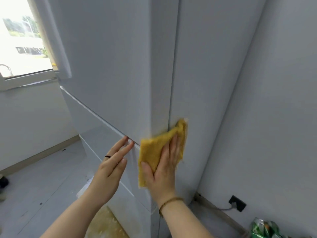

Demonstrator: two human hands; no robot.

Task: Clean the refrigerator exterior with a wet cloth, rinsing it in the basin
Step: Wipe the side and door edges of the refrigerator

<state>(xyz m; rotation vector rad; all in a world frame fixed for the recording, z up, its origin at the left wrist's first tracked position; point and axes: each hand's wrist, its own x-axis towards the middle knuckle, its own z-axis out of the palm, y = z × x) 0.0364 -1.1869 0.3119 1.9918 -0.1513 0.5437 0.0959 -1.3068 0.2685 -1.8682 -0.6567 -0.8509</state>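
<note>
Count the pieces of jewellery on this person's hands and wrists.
2. A thin dark ring on a finger of the left hand; a thin brown bracelet round the wrist of the right hand. More could be hidden.

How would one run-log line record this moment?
step: wipe refrigerator corner | right hand: pressing yellow cloth flat | left hand: fingers touching its front | basin: not in view

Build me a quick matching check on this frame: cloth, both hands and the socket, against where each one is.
1 cloth
2 left hand
3 right hand
4 socket

A low on the wall
B pressed flat on the cloth
C folded round the refrigerator corner
D fingertips at the door seam

Pairs: 1-C, 2-D, 3-B, 4-A
</note>
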